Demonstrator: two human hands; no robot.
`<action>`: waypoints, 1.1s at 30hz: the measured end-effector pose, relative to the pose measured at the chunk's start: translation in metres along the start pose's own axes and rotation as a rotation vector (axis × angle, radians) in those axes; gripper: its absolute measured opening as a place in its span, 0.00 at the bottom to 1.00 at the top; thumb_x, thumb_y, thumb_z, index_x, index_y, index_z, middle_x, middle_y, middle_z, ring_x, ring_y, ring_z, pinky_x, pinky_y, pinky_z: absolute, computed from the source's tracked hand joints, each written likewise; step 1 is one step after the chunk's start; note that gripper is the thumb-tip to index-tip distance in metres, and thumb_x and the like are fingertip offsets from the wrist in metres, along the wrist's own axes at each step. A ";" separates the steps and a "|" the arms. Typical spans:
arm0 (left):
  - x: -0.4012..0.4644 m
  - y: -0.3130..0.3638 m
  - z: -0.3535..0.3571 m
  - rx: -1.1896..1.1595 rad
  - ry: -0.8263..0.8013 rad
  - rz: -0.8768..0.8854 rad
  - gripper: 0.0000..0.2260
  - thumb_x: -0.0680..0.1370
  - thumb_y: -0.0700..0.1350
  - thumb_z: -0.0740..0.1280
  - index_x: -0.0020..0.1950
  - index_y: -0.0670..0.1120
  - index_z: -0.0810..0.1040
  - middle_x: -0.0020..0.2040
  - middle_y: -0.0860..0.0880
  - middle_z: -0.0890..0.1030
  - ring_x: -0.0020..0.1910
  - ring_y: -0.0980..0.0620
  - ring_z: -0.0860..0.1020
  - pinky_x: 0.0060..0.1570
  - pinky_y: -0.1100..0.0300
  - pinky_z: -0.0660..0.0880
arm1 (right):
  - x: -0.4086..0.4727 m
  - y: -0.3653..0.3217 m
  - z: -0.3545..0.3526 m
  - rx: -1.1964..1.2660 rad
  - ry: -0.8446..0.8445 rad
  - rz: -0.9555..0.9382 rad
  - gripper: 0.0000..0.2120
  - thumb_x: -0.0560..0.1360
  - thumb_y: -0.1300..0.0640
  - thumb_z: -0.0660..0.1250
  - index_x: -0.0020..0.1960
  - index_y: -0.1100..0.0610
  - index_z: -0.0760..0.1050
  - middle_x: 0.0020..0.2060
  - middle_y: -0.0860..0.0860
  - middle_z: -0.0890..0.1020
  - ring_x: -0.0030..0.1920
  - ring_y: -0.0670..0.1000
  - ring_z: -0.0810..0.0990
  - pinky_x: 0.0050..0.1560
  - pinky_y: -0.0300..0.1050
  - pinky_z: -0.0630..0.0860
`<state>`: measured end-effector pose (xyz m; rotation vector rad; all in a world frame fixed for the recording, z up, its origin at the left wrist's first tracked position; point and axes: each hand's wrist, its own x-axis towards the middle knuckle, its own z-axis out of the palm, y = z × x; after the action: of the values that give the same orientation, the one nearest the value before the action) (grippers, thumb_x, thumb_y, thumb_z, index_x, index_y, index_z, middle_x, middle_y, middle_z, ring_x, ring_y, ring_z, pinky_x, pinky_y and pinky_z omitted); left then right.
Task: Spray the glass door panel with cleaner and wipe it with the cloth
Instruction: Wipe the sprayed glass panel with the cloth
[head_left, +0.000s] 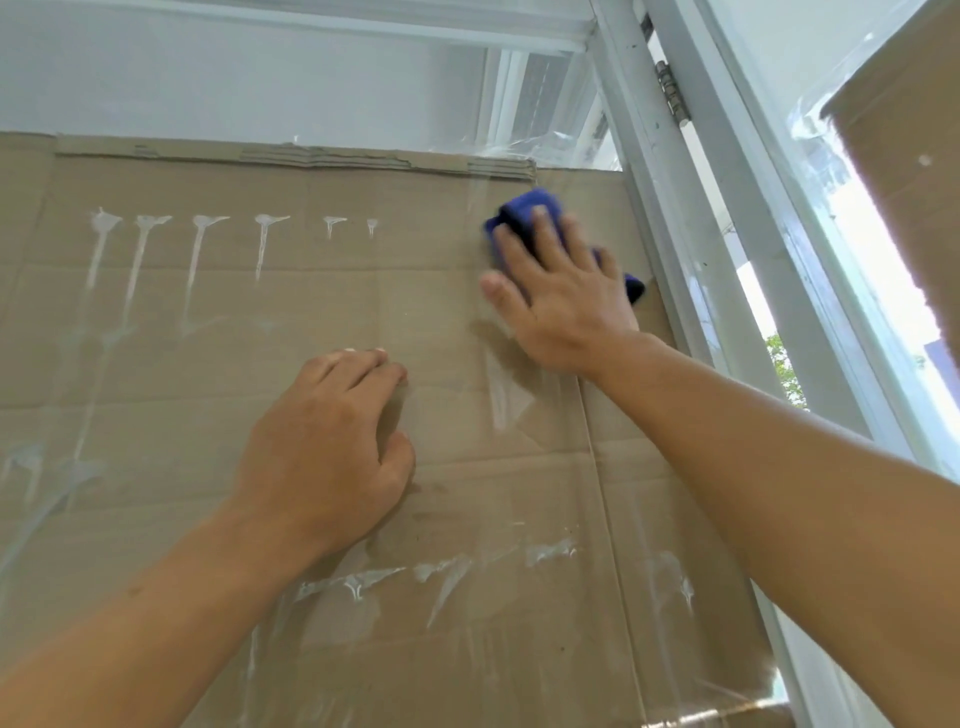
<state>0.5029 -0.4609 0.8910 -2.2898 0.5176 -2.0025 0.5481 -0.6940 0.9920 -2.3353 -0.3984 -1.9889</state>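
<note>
The glass door panel (363, 291) fills the view, with brown cardboard behind it. White cleaner foam (200, 244) runs down the glass in several drips at upper left, and more smears sit lower down. My right hand (561, 296) presses a blue cloth (524, 210) flat on the glass near the upper right corner, beside the frame. My left hand (332, 447) rests on the glass lower and to the left, fingers bent, holding nothing. No spray bottle is in view.
The white door frame (691, 249) with a metal hinge (672, 93) runs diagonally down the right side. Past it, another glazed panel (852, 223) shows bright daylight and more cardboard (914, 156). A white wall is seen through the glass above the cardboard.
</note>
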 end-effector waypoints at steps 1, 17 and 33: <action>0.000 0.001 0.000 -0.005 -0.002 -0.008 0.23 0.70 0.51 0.63 0.64 0.46 0.78 0.65 0.49 0.78 0.65 0.46 0.72 0.61 0.53 0.72 | -0.008 -0.002 0.002 -0.055 -0.002 -0.184 0.33 0.80 0.30 0.37 0.82 0.39 0.47 0.83 0.50 0.46 0.82 0.54 0.42 0.79 0.61 0.45; -0.004 0.009 -0.007 -0.126 -0.074 -0.095 0.29 0.77 0.59 0.53 0.75 0.48 0.66 0.73 0.51 0.70 0.76 0.51 0.61 0.70 0.56 0.61 | -0.041 0.002 0.018 -0.107 0.040 -0.399 0.28 0.83 0.35 0.42 0.80 0.39 0.56 0.82 0.48 0.55 0.82 0.51 0.49 0.79 0.55 0.48; -0.005 0.014 -0.009 -0.072 -0.243 -0.083 0.27 0.82 0.59 0.50 0.77 0.48 0.61 0.81 0.49 0.54 0.80 0.50 0.47 0.77 0.54 0.48 | -0.091 0.010 0.022 -0.043 0.061 0.062 0.32 0.81 0.32 0.36 0.82 0.42 0.50 0.83 0.52 0.49 0.82 0.53 0.44 0.79 0.63 0.38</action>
<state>0.4901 -0.4709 0.8837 -2.5903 0.4894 -1.7284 0.5588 -0.7143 0.9004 -2.2754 -0.2801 -2.0540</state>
